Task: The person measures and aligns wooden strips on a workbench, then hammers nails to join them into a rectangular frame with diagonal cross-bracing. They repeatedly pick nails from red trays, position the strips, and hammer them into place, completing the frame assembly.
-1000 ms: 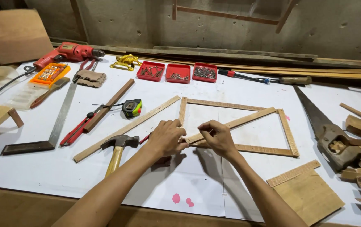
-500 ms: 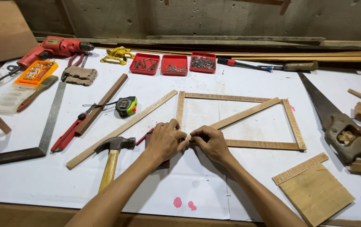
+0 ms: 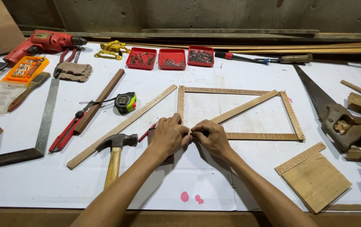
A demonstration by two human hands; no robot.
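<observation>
Pinching the near-left corner of the wooden frame [image 3: 243,113], my left hand [image 3: 168,136] and right hand [image 3: 212,138] meet fingertip to fingertip — both closed narrowly on the thin slats where they join. That frame lies flat on the white table [image 3: 252,71], a diagonal slat across it. Just left of my wrist lies the hammer [image 3: 115,153].

Wooden slat frame [image 3: 291,113] — flat on white bench, diagonal brace across (near-left corner under fingers).
</observation>
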